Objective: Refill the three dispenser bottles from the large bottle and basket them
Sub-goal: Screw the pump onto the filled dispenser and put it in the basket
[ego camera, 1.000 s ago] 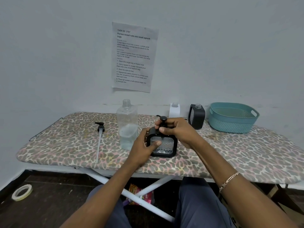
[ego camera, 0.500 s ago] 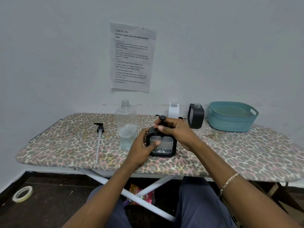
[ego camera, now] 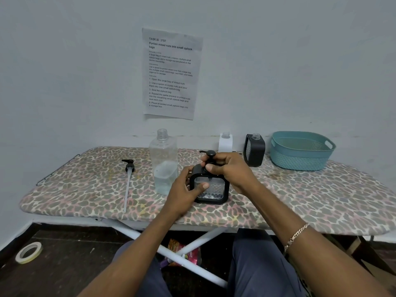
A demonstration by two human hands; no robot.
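Unmoved grips: left hand [ego camera: 183,190] curled round dispenser bottle [ego camera: 213,195], right hand [ego camera: 232,171] pinched on pump [ego camera: 210,154].

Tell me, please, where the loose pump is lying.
In the head view, the loose pump lies on the ironing board's left part, just left of the large bottle.

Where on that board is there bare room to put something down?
Widest: the board's right front, between basket and right hand. Also the left end, beyond the loose pump. Crowded: the middle, where the left hand, large bottle and gripped dispenser bunch; the white dispenser and black dispenser line the back.
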